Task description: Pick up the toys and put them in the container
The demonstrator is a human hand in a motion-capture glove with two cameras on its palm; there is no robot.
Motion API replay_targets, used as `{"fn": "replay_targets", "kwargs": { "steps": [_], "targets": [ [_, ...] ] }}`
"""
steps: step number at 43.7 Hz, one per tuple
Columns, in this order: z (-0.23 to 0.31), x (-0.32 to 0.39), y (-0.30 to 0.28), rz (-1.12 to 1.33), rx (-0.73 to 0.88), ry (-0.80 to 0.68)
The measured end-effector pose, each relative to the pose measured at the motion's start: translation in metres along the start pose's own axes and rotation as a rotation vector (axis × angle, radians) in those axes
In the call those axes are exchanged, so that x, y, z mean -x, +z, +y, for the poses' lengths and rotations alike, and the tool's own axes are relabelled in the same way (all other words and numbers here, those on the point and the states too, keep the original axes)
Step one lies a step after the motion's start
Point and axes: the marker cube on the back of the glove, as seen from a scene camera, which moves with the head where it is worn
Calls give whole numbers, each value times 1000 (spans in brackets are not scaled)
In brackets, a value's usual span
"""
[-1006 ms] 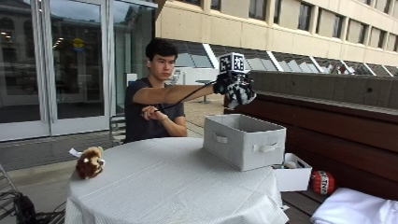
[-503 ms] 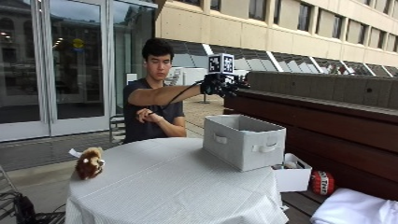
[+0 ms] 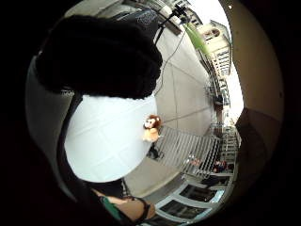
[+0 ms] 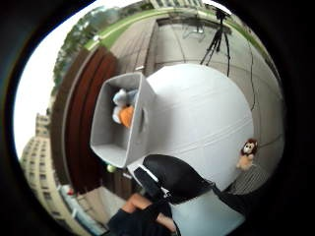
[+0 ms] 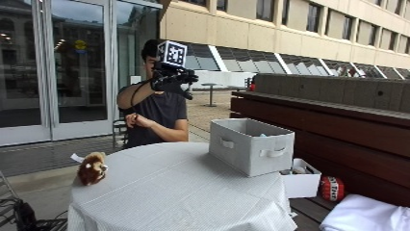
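My gloved right hand (image 5: 172, 79) is raised high in front of the person, to the left of and well above the grey fabric container (image 5: 251, 146); its fingers are spread and hold nothing. The container stands at the right side of the round white table (image 5: 185, 192). Inside the container (image 4: 118, 128) lies a white and orange plush toy (image 4: 123, 109). A brown lion toy (image 5: 92, 168) sits at the table's left edge, also seen as the lion toy (image 4: 247, 152) and lion toy (image 3: 151, 128) in the palm views. The glove's fingers (image 3: 99, 56) show no object.
A small white box (image 5: 301, 180) and a red ball (image 5: 331, 188) sit on the wooden bench (image 5: 359, 144) right of the table. A white cloth (image 5: 365, 216) lies at the lower right. The bare left hand (image 5: 134, 119) stays at the chest. A tripod (image 4: 216, 37) stands beyond the table.
My right hand has moved left, from above the container to in front of the person. The lion toy and container have not moved.
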Motion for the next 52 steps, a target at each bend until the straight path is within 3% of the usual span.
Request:
{"fn": "replay_targets", "kwargs": {
  "steps": [9,14,18,23,28,52],
  "targets": [
    [16,-92,30,-6,40,84],
    [34,-134,54,-21,134,220],
    [39,-171,85,-26,116,120],
    [48,-203,132,-29,105,168],
    [66,-225,171,-47,165,119],
    [112,-240,290,-62,416,41]
  ]
}}
